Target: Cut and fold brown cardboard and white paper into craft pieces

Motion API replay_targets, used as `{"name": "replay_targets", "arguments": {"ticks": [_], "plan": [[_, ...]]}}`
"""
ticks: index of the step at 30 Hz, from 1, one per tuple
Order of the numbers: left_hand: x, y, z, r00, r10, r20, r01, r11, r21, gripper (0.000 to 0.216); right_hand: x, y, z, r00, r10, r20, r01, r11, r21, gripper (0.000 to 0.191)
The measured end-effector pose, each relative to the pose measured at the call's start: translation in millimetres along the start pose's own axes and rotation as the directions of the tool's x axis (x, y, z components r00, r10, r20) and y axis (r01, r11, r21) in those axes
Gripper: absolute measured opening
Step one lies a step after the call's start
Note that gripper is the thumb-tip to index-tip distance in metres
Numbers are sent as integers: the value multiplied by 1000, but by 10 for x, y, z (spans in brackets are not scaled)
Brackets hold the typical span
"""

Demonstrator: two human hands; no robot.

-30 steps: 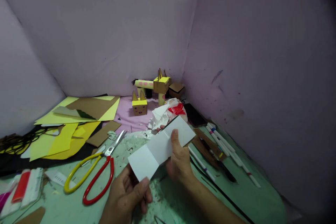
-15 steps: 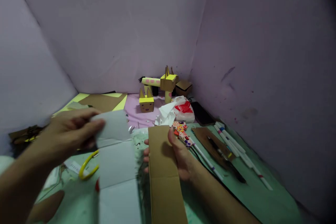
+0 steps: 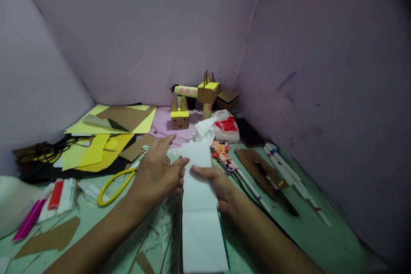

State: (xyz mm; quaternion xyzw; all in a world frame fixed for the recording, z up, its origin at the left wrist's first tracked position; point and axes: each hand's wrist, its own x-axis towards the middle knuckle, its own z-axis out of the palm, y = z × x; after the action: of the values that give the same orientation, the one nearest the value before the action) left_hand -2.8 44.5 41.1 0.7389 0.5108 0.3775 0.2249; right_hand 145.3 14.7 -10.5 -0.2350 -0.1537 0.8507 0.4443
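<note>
A creased white paper strip [image 3: 202,231] runs lengthwise in front of me, laid over the brown cardboard strip [image 3: 181,244], which shows only as a thin edge on the left. My right hand [image 3: 221,186] grips both from the right, thumb pressed on the paper and fingers hidden underneath. At the left edge, my left hand [image 3: 159,169] has its thumb on the paper, its index finger raised and its other fingers partly beneath. Yellow-handled scissors [image 3: 117,184] lie beside my left forearm.
Behind stand a cardboard animal head [image 3: 180,120] and a spotted yellow animal figure [image 3: 207,93]. Coloured paper [image 3: 96,152] and markers [image 3: 61,197] lie left. To the right are a craft knife [image 3: 272,186], white pens [image 3: 298,184], a phone [image 3: 248,132] and a tissue pack [image 3: 226,127].
My left hand has brought the white paper strip rightward onto the cardboard strip, covering it. My right thumb has moved from the cardboard's edge onto the paper.
</note>
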Motion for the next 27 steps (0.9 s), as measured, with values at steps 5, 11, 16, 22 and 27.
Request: {"name": "replay_targets", "arguments": {"ticks": [5,11,16,22,27], "plan": [[-322,-98,174,756,-381,533,641,595,-485,35,88,-109,-55,962,-237,-133,248,966,72,17],[-578,-190,350,408,-62,911,908,-77,-412,48,150,-16,-87,971,-229,-67,228,973,-32,27],[-629,-264,373,429,83,900,902,-90,-422,34,118,24,-49,956,-286,-64,276,952,-132,30],[-584,-258,356,443,22,896,888,-150,-435,34,107,-61,-48,825,-545,-151,471,810,-349,36],[-564,-298,350,361,42,932,927,-128,-353,43,118,-275,-143,424,-877,-224,638,465,-613,47]]}}
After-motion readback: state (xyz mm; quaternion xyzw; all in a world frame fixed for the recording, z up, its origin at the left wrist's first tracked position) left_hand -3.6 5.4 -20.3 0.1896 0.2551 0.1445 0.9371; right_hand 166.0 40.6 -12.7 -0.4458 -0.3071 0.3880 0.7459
